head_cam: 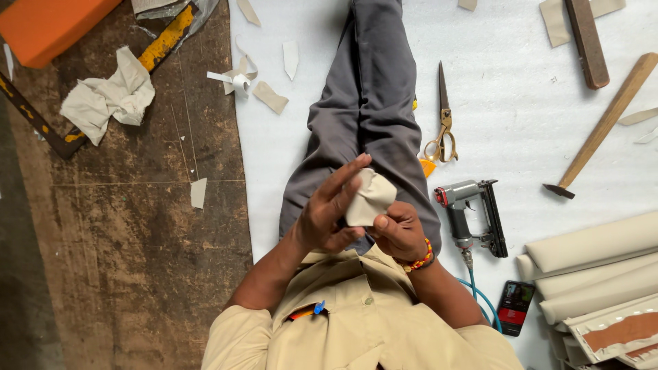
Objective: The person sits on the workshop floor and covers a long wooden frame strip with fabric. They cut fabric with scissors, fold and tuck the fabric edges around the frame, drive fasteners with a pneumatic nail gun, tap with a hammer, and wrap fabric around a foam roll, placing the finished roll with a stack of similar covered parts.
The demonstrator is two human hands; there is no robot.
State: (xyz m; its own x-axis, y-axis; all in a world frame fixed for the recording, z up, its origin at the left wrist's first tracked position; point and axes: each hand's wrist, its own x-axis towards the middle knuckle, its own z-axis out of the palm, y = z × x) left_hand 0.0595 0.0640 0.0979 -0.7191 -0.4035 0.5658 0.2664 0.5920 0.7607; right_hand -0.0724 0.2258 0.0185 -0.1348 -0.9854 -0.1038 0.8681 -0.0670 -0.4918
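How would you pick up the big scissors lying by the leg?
Probably by the golden loop handles at the near end of the scissors, coming from above. They lie flat on the white sheet, closed blades pointing away, so the rounded loops look the safest, easiest part to grip.

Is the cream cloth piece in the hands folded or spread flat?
Folded. The cloth piece is bunched into a small wad, pinched between the left hand and right hand over the lap.

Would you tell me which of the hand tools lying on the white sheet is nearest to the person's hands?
The scissors, gold-handled, beside the trouser leg. The stapler is about as close but is air-powered; the hammer lies farther right. Both hands hold a beige piece.
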